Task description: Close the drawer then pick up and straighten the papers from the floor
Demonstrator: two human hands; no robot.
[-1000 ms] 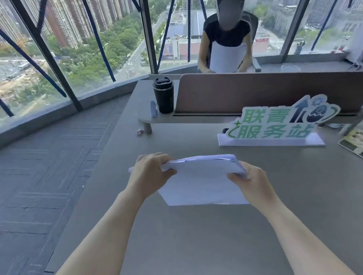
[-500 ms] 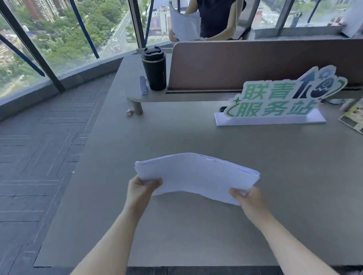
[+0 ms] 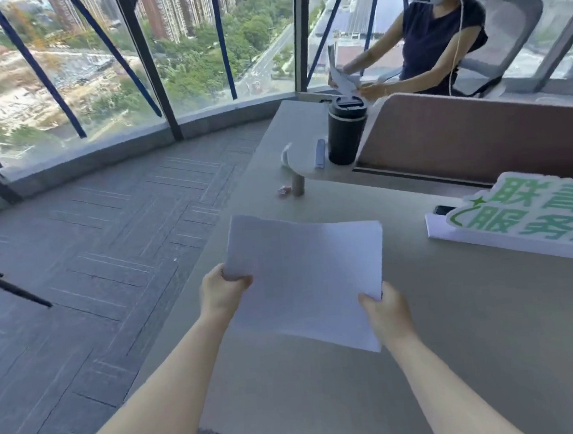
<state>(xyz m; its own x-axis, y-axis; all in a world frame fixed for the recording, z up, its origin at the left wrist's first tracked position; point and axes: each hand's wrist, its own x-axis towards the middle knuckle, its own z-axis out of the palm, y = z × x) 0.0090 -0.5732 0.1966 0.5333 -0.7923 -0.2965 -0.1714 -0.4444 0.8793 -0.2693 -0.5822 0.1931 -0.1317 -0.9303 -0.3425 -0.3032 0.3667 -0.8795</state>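
A stack of white papers is held just above the grey desk, near its left edge. The sheets lie almost flat, face up, tilted slightly toward me. My left hand grips the stack's near left corner. My right hand grips the right edge near the lower corner. No drawer is in view, and no papers lie on the visible floor.
A green and white sign stands at the right. A black tumbler sits on a raised shelf by a brown divider. A person sits behind it holding paper. Grey carpet lies left.
The stack went from bunched and upright on its edge to spread flat and face up. My view swung left, so the desk's left edge and more floor show.
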